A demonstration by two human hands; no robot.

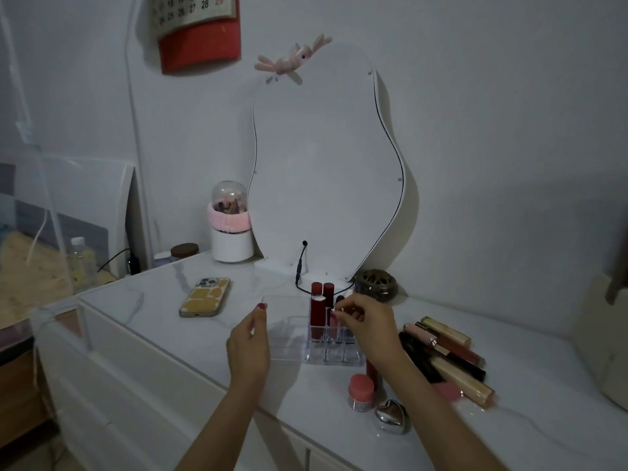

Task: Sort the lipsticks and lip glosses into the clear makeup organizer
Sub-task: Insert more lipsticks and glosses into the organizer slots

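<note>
While right hand (368, 321) fingers pinch a pink lip gloss (333, 326) cap-first into the clear organizer (334, 351) on the bench, left hand (249, 345) steadies, fingers loosely curled. Light, rigid, slick tube; grip near the cap.

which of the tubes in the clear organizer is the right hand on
The pinkish tube in the middle slot. The right hand pinches its top, while the two taller dark red tubes behind and left stand untouched.

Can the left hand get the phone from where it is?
Probably yes. The phone lies flat on the table, just up and left of the left hand, with only bare tabletop between them. That hand looks empty beside the organizer.
</note>
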